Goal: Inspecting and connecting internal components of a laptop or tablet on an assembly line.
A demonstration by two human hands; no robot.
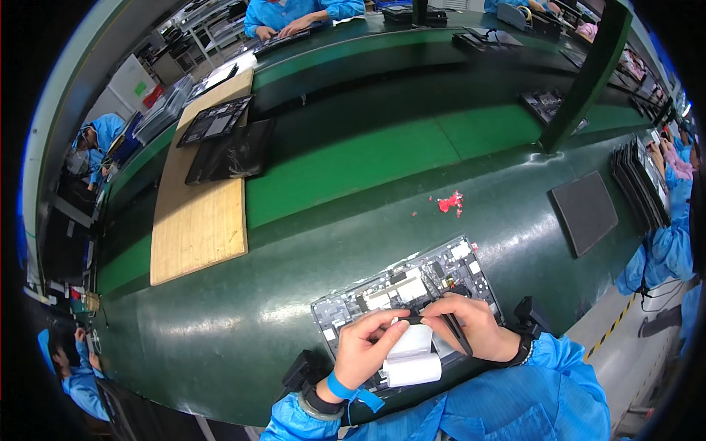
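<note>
An opened laptop base (404, 288) with bare circuit boards lies on the green bench in front of me. Over its near part, my left hand (366, 345) pinches one end of a small dark strip (414, 320). My right hand (474, 327) is closed at the strip's other end, with black tweezers (457, 334) held in its fingers. Below the fingertips is a white sheet (413, 370), folded or curled, covering part of the laptop base. A blue wrist strap (353, 393) circles my left wrist.
Red scraps (450, 203) lie beyond the laptop base. At right are a dark flat panel (585, 213) and a stack of dark panels (638, 187). A wooden board (198, 235) at left bears more laptop parts (229, 151). A green post (588, 81) rises far right. Co-workers sit around.
</note>
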